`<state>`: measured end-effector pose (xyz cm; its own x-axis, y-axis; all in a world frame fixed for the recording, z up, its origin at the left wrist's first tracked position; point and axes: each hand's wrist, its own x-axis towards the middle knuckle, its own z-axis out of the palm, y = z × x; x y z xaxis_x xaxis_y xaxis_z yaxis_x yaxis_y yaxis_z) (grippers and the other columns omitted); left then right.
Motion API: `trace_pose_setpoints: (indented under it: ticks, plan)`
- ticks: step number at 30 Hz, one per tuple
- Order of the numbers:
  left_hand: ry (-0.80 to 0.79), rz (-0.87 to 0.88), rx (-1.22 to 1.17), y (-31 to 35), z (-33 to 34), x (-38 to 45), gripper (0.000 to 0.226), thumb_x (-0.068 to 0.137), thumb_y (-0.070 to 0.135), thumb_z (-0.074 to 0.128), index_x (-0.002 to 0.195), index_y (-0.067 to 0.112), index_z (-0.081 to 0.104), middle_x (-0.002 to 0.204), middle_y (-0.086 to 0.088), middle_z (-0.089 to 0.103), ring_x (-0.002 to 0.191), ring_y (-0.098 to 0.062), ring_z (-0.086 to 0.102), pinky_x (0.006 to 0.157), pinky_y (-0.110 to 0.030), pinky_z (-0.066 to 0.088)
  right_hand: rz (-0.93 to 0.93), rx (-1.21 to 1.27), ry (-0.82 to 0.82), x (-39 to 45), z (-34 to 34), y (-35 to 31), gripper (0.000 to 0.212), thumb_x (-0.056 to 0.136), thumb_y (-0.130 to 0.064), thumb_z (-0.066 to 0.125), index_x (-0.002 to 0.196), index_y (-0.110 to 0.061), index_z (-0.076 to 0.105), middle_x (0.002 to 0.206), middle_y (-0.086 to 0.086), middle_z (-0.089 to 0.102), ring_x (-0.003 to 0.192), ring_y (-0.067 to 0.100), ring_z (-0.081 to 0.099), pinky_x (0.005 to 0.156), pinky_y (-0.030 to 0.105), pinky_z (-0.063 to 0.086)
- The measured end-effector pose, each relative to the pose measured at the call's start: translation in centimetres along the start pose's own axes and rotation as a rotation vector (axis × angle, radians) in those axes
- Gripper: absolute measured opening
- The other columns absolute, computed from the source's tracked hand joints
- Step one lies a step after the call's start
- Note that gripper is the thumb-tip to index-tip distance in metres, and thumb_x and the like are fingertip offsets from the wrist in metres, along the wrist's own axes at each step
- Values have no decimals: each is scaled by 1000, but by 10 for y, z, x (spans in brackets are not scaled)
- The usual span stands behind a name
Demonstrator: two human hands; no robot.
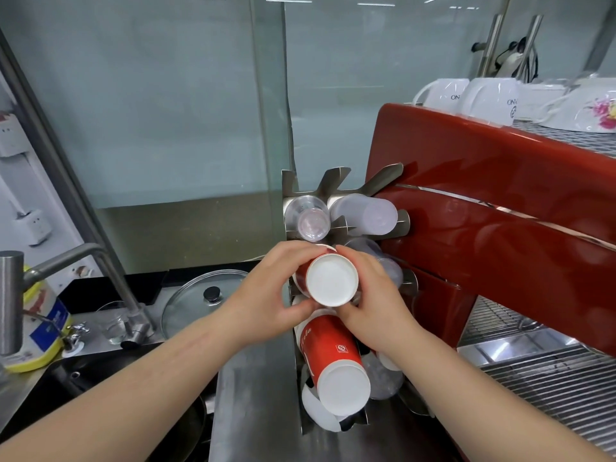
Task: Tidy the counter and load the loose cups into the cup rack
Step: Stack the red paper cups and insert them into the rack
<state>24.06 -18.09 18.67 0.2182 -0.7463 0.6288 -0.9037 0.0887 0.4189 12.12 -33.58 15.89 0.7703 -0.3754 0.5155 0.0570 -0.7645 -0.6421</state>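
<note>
head | both hands grip red cup | base toward camera

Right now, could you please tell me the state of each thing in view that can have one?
Left hand: gripping the red paper cup.
Right hand: gripping the same cup.
Red paper cup with white base: horizontal, base toward the camera.
Metal cup rack: partly loaded.
Clear plastic cup: slotted in rack.
Glass pot lid: lying beside the tap.
</note>
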Motion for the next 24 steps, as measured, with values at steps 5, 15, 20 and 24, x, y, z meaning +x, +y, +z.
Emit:
trace_pose_setpoints:
  ticks: [5,15,20,24]
  plan:
    - [-8,-20,21,-11,5,-4,60,80,30,72,135,14,53,134,9,50,130,6,40,107,-12,33,20,-17,-26,3,4,-1,71,78,-19,72,136,-45,38,121,-31,41,115,-24,32,95,-3,23]
    - [-9,-144,2,-38,21,-8,65,80,14,76,140,20,50,136,7,47,132,0,41,110,-21,36,0,-68,-64,7,8,3,72,73,-21,73,135,-39,41,132,-14,49,126,-6,37,100,0,25]
    - [-18,-166,5,-46,26,-8,65,81,22,74,141,24,48,138,7,47,133,1,40,109,-19,36,3,-122,-71,11,10,7,66,75,-26,74,132,-37,43,131,-11,50,122,-5,39,95,-2,26]
    - [-15,-161,-13,-47,25,-4,64,80,26,71,140,20,49,135,9,46,131,2,40,109,-14,32,-9,-104,-53,14,11,5,66,76,-24,74,133,-35,44,129,-11,51,118,-9,37,96,-4,22]
